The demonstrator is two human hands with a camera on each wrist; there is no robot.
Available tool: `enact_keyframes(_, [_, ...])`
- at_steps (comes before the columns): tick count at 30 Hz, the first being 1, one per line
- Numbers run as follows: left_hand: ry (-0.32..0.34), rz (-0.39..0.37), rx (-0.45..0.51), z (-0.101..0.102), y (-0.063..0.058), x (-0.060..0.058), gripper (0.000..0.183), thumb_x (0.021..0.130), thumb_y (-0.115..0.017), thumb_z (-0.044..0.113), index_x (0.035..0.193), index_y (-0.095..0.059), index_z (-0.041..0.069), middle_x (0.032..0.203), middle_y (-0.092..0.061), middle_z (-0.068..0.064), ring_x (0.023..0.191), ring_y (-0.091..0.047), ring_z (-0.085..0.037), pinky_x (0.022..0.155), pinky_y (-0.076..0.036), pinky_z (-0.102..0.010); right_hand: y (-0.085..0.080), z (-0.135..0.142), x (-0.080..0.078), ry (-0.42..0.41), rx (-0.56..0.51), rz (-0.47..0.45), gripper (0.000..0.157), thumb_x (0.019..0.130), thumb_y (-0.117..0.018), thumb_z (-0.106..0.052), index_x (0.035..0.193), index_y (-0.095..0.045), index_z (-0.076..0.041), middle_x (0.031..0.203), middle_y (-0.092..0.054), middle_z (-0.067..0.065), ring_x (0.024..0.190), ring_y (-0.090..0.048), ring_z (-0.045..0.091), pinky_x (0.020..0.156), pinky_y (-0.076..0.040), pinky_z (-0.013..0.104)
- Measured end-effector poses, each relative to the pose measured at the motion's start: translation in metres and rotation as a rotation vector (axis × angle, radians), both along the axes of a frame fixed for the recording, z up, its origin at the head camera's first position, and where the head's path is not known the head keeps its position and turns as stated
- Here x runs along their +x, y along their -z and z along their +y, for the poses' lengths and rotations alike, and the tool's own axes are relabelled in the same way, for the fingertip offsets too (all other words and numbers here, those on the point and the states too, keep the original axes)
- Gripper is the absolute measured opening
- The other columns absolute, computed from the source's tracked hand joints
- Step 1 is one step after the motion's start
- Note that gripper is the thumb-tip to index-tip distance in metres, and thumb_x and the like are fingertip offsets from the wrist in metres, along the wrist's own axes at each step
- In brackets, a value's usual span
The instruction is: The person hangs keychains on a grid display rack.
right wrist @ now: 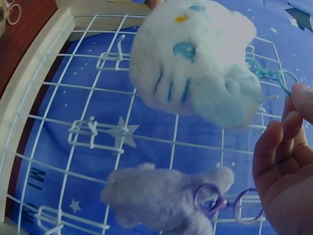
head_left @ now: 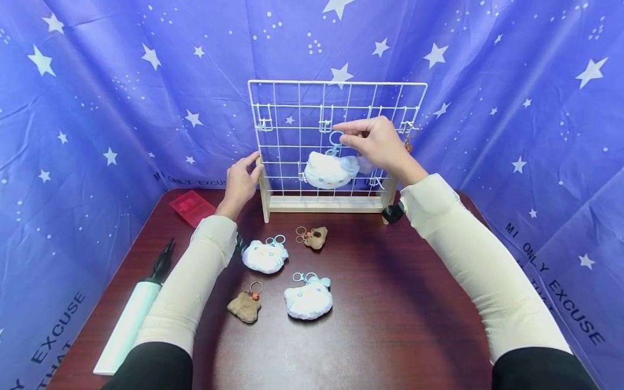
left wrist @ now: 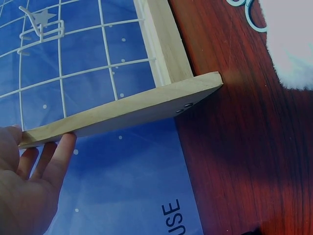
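On far side of table (head_left: 390, 309), left hand (head_left: 242, 181) grips left post (head_left: 265, 195) of rack (head_left: 324, 206), thumb one side, fingers other. Right hand (head_left: 377, 142) pinches ring (head_left: 331, 135) of white plush (head_left: 331, 172), held up before grid (head_left: 287, 146); purple plush (right wrist: 151, 198) just right. Nearer, two more white plushes (head_left: 265, 256), two brown ones (head_left: 245, 307); red case (head_left: 191, 207), white tube (head_left: 128, 325) at left

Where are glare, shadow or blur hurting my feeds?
Head: glare on the table, shadow beside the right sleeve, held plush nearly washed out; left wrist: edge plush overexposed; right wrist: purple plush looks hazy and soft.
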State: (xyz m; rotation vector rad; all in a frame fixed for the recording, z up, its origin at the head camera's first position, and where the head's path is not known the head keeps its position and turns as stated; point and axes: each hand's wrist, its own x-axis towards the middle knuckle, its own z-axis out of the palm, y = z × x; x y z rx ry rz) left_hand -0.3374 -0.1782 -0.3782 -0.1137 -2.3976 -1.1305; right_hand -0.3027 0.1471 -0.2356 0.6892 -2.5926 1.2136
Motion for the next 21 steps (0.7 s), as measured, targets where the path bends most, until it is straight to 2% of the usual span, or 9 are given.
enact_keyframes(4, [0.003, -0.006, 0.000, 0.000, 0.000, 0.000, 0.042, 0.098, -0.069, 0.020, 0.140, -0.064, 0.020, 0.126, -0.071, -0.015, 0.103, -0.073, -0.031, 0.090, -0.059, -0.042, -0.004, -0.006, -0.003, 0.019, -0.016, 0.012, 0.027, 0.096, -0.072, -0.024, 0.122, -0.077, -0.020, 0.067, -0.062, -0.009, 0.061, -0.049, 0.008, 0.053, -0.040, 0.021])
enact_keyframes(7, [-0.001, -0.010, -0.004, 0.000, 0.001, -0.001, 0.042, 0.098, -0.069, 0.021, 0.140, -0.064, 0.021, 0.126, -0.071, -0.015, 0.102, -0.073, -0.031, 0.089, -0.060, -0.042, -0.005, -0.011, -0.006, 0.034, -0.023, 0.025, 0.026, 0.095, -0.073, -0.023, 0.121, -0.077, -0.019, 0.067, -0.064, -0.012, 0.058, -0.053, 0.007, 0.053, -0.045, 0.021])
enact_keyframes(10, [-0.004, -0.017, -0.004, 0.000, 0.002, 0.000, 0.043, 0.098, -0.068, 0.022, 0.141, -0.063, 0.022, 0.127, -0.071, -0.014, 0.103, -0.073, -0.030, 0.087, -0.060, -0.041, -0.004, -0.014, -0.010, 0.053, -0.032, 0.025, 0.026, 0.096, -0.072, -0.022, 0.121, -0.077, -0.020, 0.064, -0.062, -0.012, 0.055, -0.053, 0.006, 0.052, -0.045, 0.020])
enact_keyframes(13, [-0.003, -0.021, 0.007, 0.000, 0.002, 0.000, 0.043, 0.098, -0.069, 0.021, 0.140, -0.063, 0.022, 0.127, -0.071, -0.014, 0.102, -0.073, -0.030, 0.085, -0.061, -0.040, -0.003, -0.016, -0.014, 0.075, -0.041, 0.014, 0.025, 0.095, -0.072, -0.021, 0.120, -0.077, -0.021, 0.065, -0.062, -0.012, 0.060, -0.053, 0.006, 0.055, -0.044, 0.021])
enact_keyframes(17, [-0.001, -0.018, 0.008, 0.000, 0.001, 0.000, 0.043, 0.098, -0.069, 0.021, 0.140, -0.064, 0.022, 0.127, -0.071, -0.014, 0.102, -0.073, -0.030, 0.085, -0.061, -0.040, -0.001, -0.017, -0.016, 0.107, -0.034, -0.020, 0.026, 0.096, -0.072, -0.023, 0.121, -0.077, -0.025, 0.072, -0.066, -0.011, 0.070, -0.055, 0.008, 0.062, -0.045, 0.023])
enact_keyframes(21, [0.004, -0.018, 0.007, 0.000, 0.000, -0.001, 0.043, 0.097, -0.070, 0.020, 0.140, -0.064, 0.021, 0.126, -0.071, -0.015, 0.102, -0.073, -0.030, 0.088, -0.060, -0.041, 0.000, -0.019, -0.018, 0.115, -0.039, -0.026, 0.026, 0.096, -0.071, -0.025, 0.122, -0.076, -0.025, 0.078, -0.070, -0.006, 0.071, -0.055, 0.009, 0.060, -0.045, 0.023])
